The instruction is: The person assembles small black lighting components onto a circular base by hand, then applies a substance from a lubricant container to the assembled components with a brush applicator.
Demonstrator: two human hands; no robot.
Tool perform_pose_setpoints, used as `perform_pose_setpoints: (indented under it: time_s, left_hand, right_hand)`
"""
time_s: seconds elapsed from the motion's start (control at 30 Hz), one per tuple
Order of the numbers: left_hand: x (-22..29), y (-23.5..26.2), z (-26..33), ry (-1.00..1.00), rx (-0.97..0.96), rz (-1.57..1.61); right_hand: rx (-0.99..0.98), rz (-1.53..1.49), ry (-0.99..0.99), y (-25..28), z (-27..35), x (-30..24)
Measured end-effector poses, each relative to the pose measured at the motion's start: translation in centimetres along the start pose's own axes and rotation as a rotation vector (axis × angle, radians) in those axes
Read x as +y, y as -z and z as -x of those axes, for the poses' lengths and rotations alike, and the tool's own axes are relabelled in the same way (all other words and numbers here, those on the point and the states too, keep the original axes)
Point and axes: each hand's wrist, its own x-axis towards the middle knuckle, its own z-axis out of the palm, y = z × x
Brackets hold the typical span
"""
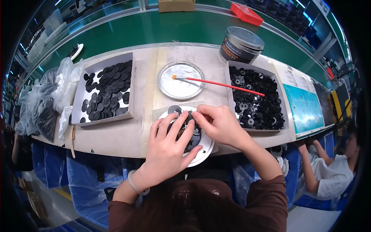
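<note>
A round white plate (209, 147) lies at the table's near edge, with black round parts (194, 140) on it, largely covered by my hands. My left hand (164, 149) rests over these parts, fingers spread apart. At the plate's far side my right hand (221, 123) has its thumb and forefinger pinched together beside the left fingertips; whatever is between them is hidden. A flat grey disc (174, 110) shows at the plate's far left. Beyond the plate sits a shallow silver lid (167, 87). A red-handled brush (224, 84) lies across its rim, its tip at an orange-brown dab (174, 77).
On the left stands an open box (131, 87) of black discs, beside clear plastic bags (40, 94). An open box (286, 116) of black washers is at the right, with a metal tin (241, 44) behind it. Another person (328, 174) sits at the far right.
</note>
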Motion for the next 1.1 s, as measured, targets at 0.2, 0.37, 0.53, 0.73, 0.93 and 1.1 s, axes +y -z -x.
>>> perform_pose_setpoints:
  time_s: [0.2,0.37,0.53,0.73,0.93,1.1]
  left_hand:
    - [-0.3,0.1,-0.5,-0.023,-0.015,0.019]
    - [-0.4,0.0,-0.7,-0.040,-0.012,0.002]
    - [-0.5,-0.2,-0.1,-0.017,0.048,0.004]
    - [-0.3,-0.3,0.0,0.004,0.065,0.002]
    - [-0.3,-0.1,0.3,0.034,0.061,0.013]
    - [-0.5,-0.2,0.1,0.023,0.051,0.038]
  right_hand:
    - [-0.044,0.051,-0.075,0.4,-0.5,-0.5]
    - [-0.070,-0.057,-0.146,0.2,-0.8,0.1]
    - [-0.017,-0.015,-0.106,-0.6,-0.3,0.3]
    - [0.041,-0.200,-0.153,-1.0,0.5,0.9]
    - [0.002,-0.078,-0.105,-0.4,0.1,-0.3]
    - [0.009,-0.042,-0.077,-0.4,-0.2,0.1]
